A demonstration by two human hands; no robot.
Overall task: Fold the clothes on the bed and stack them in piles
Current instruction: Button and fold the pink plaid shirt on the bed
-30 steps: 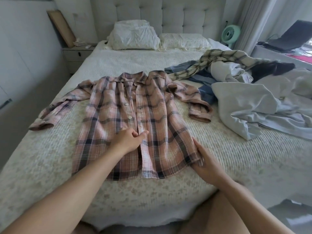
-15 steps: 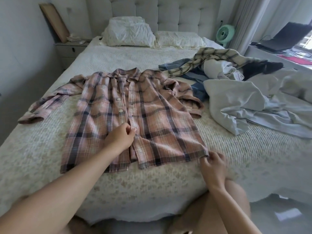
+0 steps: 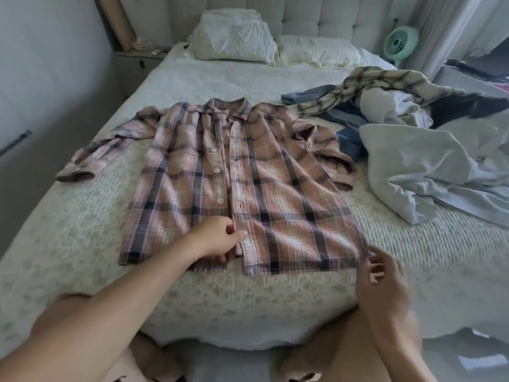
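Observation:
A pink plaid shirt (image 3: 278, 186) lies spread front-up on the bed (image 3: 82, 224), collar toward the pillows, left sleeve stretched out, right sleeve bunched. My left hand (image 3: 217, 238) pinches the button placket near the hem. At the shirt's lower right hem corner is my right hand (image 3: 381, 277), fingers loosely curled and blurred; whether it still holds the fabric is unclear. A heap of unfolded clothes (image 3: 385, 106) lies on the right side of the bed.
A pale grey garment (image 3: 429, 172) sprawls at the right. Two pillows (image 3: 234, 37) lean on the tufted headboard. A green fan (image 3: 400, 42) stands at the back right, a nightstand (image 3: 137, 59) at the back left. My bare legs touch the bed's near edge.
The right front panel has been pulled flatter toward the right. My right hand has slipped just past the hem corner. My left hand keeps its pinch on the placket.

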